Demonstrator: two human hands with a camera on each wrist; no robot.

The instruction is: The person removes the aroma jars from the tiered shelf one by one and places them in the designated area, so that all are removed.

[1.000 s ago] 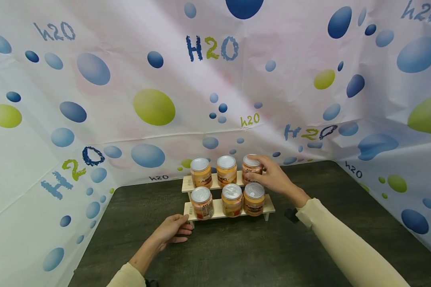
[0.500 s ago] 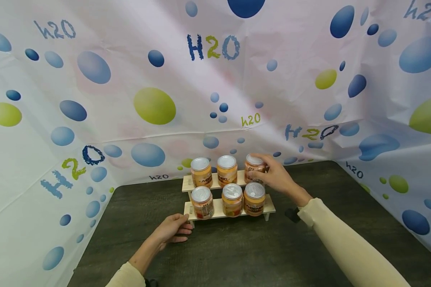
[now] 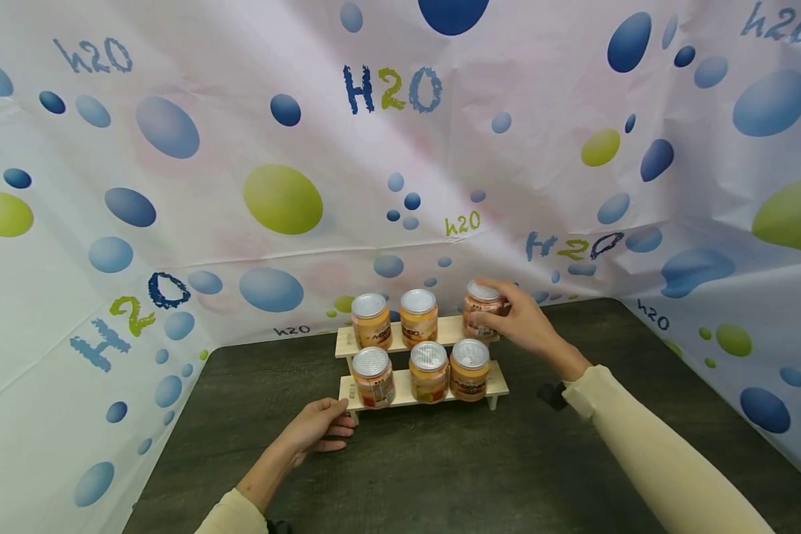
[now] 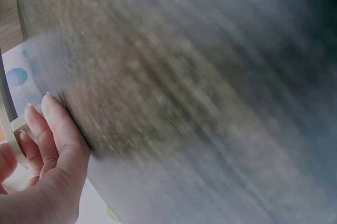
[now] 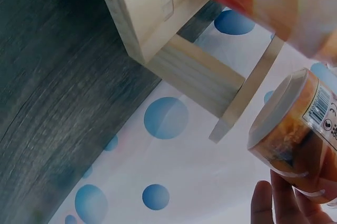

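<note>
Jar (image 3: pixel 483 311) — right of centre, lifted just off the rack's (image 3: pixel 414 397) upper step; right hand (image 3: pixel 517 326) fingers grasp its sides. Likely rigid, smooth, slippery — hold mid-body. Left hand (image 3: pixel 317 429) relaxed against the rack.

The right hand (image 3: pixel 523 322) now holds the orange, silver-lidded jar (image 3: pixel 483 305) lifted clear of the upper step of the pale wooden two-step rack (image 3: pixel 500 386), higher and further right than a second ago, past the rack's right end.
</note>
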